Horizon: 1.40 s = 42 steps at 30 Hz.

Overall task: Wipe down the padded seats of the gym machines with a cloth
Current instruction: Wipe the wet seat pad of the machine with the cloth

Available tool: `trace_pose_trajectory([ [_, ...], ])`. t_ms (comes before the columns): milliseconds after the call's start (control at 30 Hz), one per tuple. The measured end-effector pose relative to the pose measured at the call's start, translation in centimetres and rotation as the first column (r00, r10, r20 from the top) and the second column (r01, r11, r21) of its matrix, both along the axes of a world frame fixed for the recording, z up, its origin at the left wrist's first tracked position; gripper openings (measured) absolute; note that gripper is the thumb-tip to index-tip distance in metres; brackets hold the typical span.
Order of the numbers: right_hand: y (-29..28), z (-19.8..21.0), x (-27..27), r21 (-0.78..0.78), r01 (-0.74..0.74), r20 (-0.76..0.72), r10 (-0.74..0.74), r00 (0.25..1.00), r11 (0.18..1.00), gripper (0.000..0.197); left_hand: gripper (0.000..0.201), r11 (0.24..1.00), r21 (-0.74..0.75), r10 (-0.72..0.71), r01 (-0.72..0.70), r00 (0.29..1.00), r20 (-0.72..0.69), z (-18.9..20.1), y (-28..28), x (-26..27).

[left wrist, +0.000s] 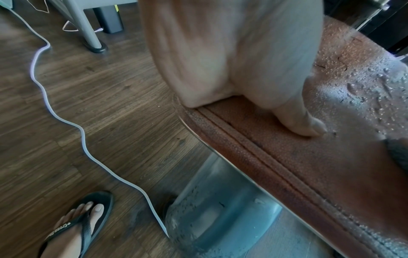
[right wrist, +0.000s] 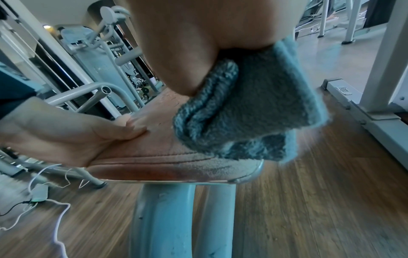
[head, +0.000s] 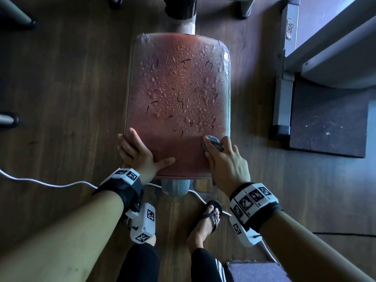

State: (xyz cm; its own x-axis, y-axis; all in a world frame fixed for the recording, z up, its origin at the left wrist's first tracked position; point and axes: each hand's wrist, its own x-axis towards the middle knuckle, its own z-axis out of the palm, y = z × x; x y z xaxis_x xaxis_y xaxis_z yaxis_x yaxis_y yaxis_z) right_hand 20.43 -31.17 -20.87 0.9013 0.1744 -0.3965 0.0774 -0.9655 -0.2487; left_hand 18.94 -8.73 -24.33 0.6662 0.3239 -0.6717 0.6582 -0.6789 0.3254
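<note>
Head view looks straight down on the padded seat [head: 179, 98], a reddish-brown pad on a grey post [head: 176, 187], its long axis running away from the person. Water droplets [head: 183, 84] and short dark marks cover the far and middle parts; the band nearest the person looks dry and dull, which I judge to be the part already wiped.

At the near right corner of the pad, the right hand [head: 225, 161] curls its fingers round a bunched grey cloth [head: 212, 142] and presses it onto the surface. From the right wrist, the cloth [right wrist: 249, 111] hangs over the seat's edge. It sits right at the line where the dry band meets the droplets, so the unwiped area lies ahead of this hand and to its left, along the pad's length.

On the near left corner, the left hand [head: 140, 153] grips the pad's edge, thumb lying across the top and fingers wrapped over the side, steadying it. It holds nothing else.

Around the seat are a wood-look floor [head: 71, 78], a white cable [head: 50, 183] and other grey machine frames [head: 284, 88].
</note>
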Motion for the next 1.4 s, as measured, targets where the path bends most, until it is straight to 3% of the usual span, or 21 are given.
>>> trace_pose_trajectory([
  [300,-0.3,0.4,-1.2,0.010,0.086,-0.010,-0.085,0.996,0.996,0.041,0.151,1.000,0.008,0.002,-0.002,1.000,0.007,0.2,-0.2,0.1],
  [533,0.1,-0.7,3.4,0.043,0.203,0.042,-0.205,0.978,0.978,0.041,0.153,1.000,-0.002,0.006,-0.006,1.000,0.029,-0.1,-0.1,-0.1],
  [800,0.0,0.1,0.9,-0.009,0.052,-0.003,-0.052,0.999,0.999,0.045,0.154,1.000,-0.011,0.009,-0.008,0.999,0.032,-0.1,0.0,-0.1],
  [1033,0.0,-0.8,5.0,-0.007,0.152,0.011,-0.152,0.988,0.988,0.045,0.153,1.000,0.019,0.004,-0.005,0.999,0.043,-0.3,0.0,-0.2],
  [1267,0.6,0.1,0.2,-0.007,0.161,-0.041,-0.161,0.986,0.987,0.050,0.154,1.000,-0.004,0.008,-0.008,1.000,0.022,-0.2,0.0,0.0],
  [1400,0.3,-0.4,1.5,-0.023,0.156,-0.015,-0.156,0.988,0.988,0.048,0.153,1.000,0.010,0.002,-0.002,0.999,0.039,-0.4,0.0,-0.2],
])
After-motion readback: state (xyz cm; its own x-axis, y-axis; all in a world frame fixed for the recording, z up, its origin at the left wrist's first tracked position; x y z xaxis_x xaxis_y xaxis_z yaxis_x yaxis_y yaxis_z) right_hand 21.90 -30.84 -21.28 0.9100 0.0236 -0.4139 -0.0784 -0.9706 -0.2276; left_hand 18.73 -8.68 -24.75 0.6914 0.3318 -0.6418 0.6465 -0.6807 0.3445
